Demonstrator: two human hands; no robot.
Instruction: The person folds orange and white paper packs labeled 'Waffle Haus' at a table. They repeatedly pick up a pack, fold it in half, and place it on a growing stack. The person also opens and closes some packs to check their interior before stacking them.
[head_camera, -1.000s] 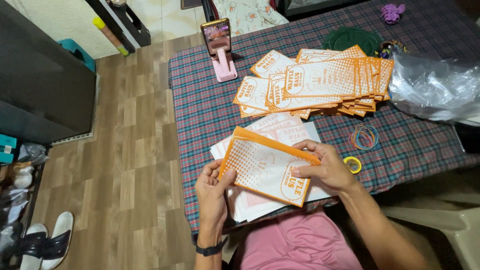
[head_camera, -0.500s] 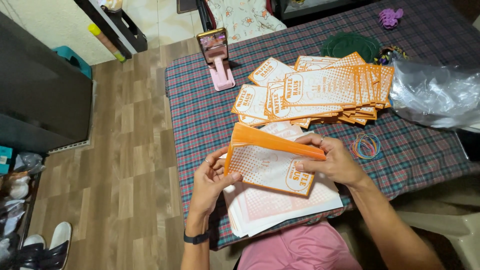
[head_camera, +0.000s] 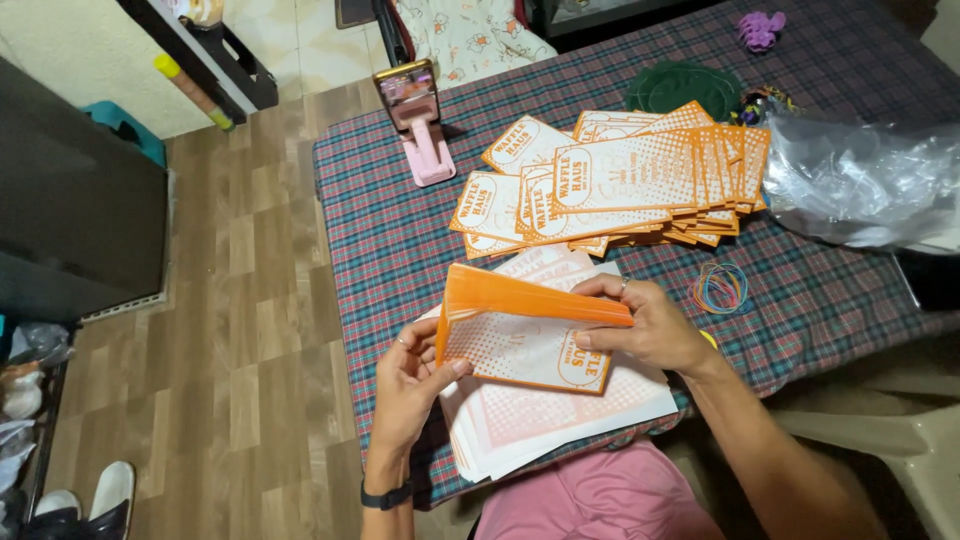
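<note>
While both hands work above the near edge of the plaid-covered table (head_camera: 400, 240), they hold one orange-and-white paper pouch (head_camera: 525, 335) between them. Left hand (head_camera: 410, 380) grips the pouch's left end, thumb pressed on the printed face, fingers curled behind, closed on the paper. Right hand (head_camera: 650, 325) pinches the right end, fingers over the top fold and thumb underneath, also closed on it. Pouch is partly folded, solid orange flap on top, dotted face below, tilted toward the camera. It hovers just above a stack of flat white-and-pale-orange sheets (head_camera: 560, 425), which lies at the table's near edge and overhangs it a bit.

Farther in on the table from that stack, a fanned pile of finished orange pouches (head_camera: 620, 185) is spread out, overlapping each other. Right of the right hand, on the table, a small bunch of coloured rubber bands (head_camera: 720, 288). Crumpled clear plastic bag (head_camera: 860, 185) sits at the table's right side, touching the pile's right end or just beside it, can't tell. Phone on a pink stand (head_camera: 415, 120) is upright near the table's far-left edge. Dark green round thing (head_camera: 680, 85) sits behind the pile, purple hair clip (head_camera: 760, 28) at the far side. Black wristband (head_camera: 385, 495) on the left wrist. Pink shorts (head_camera: 580, 500) show below the table's near edge. Wood-look floor (head_camera: 230, 350) to the table's left.
</note>
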